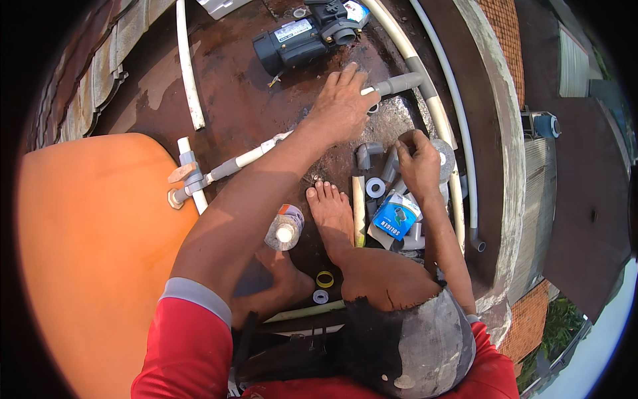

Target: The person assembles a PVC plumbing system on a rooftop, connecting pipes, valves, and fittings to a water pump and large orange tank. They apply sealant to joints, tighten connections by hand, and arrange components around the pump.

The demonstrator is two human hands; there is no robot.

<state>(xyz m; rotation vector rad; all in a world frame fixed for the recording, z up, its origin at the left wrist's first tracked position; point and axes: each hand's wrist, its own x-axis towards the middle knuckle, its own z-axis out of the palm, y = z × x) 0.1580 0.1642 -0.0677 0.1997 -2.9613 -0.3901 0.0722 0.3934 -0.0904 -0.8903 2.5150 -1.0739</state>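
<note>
My left hand (342,103) is wrapped over a white pipe joint (367,92), its fingers hiding much of it. A grey tee fitting (399,84) joins this piece to the long cream pipe (433,106) on the right. My right hand (420,163) is closed in a pinch above loose grey fittings; what its fingertips hold is hidden. Against its outer side shows a round grey roll (441,159). Below lie a grey elbow (367,156), a white tape spool (375,187) and a blue box (397,216).
An orange tank (100,259) with a valve (189,174) stands at left. At the top sits a black water pump (299,43). A clear bottle (284,229) is by my feet, with a yellow ring (324,278) nearby. A concrete ledge (508,166) borders the right side.
</note>
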